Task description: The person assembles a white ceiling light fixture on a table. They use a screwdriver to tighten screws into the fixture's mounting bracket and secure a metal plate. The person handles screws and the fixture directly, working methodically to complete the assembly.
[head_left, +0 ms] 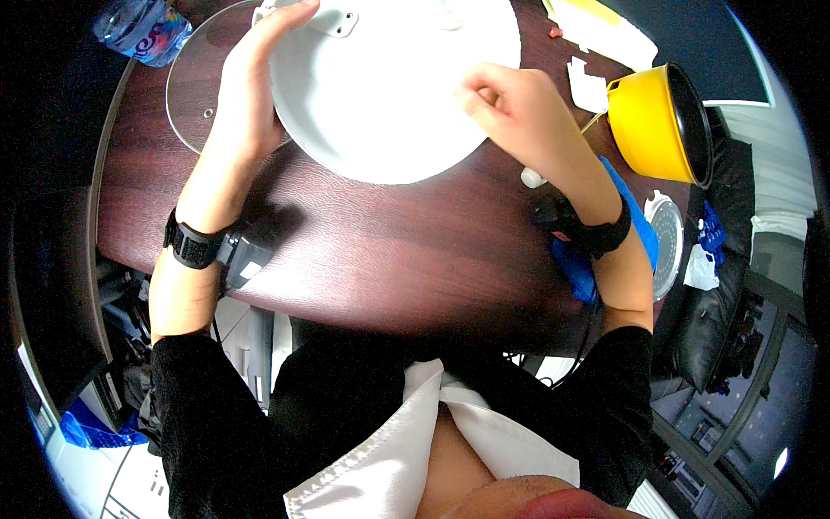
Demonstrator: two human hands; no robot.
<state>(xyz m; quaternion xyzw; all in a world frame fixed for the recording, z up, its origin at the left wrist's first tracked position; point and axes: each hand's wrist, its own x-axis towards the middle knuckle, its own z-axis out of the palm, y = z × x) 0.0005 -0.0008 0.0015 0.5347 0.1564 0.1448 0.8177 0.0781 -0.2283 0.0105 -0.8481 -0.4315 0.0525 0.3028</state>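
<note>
A large round white basin-like vessel (380, 112) lies on the dark wood table, its top cut off by the view. Near its upper left sits a small white bracket (339, 23) with holes. My left hand (246, 91) holds the vessel's left rim, thumb reaching over the edge; its other fingers are mostly hidden. Over the right part of the vessel, my right hand (514, 108) is closed with curled fingers. What it holds, if anything, is hidden. A clear glass lid (183, 95) lies beside my left hand, partly behind it.
A yellow pot (648, 125) with a dark inside lies tipped at the right. Beyond the lid is a plastic bottle (147, 33). A blue cloth (635, 216) and a round white perforated piece (664, 246) lie near my right forearm. The table (389, 268) has a curved near edge.
</note>
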